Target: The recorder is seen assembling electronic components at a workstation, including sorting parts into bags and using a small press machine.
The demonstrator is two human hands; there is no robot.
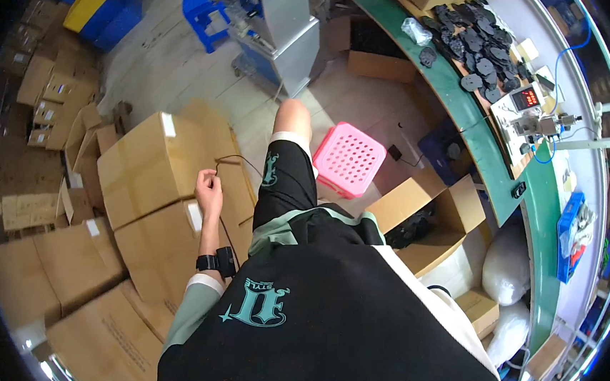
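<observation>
My left hand [209, 194] is out over the cardboard boxes at the left, its fingers curled closed. A thin black cable [239, 158] runs from the fingertips toward my leg. More of it shows below the hand, trailing down beside my wrist, so the hand appears to be shut on the cable. On that wrist sits a black strap with a small device [225, 261]. Beneath and beside the hand are large taped cardboard boxes [141, 177]. My right hand is out of sight; only my dark shirt shows on that side.
A pink plastic stool [350, 158] stands on the floor ahead of my knee. Right of it an open carton [452, 231] holds black pieces. The green workbench [462, 106] carries a heap of black parts [484, 54] and a device with a red display [526, 98]. A blue stool [204, 21] is farther off.
</observation>
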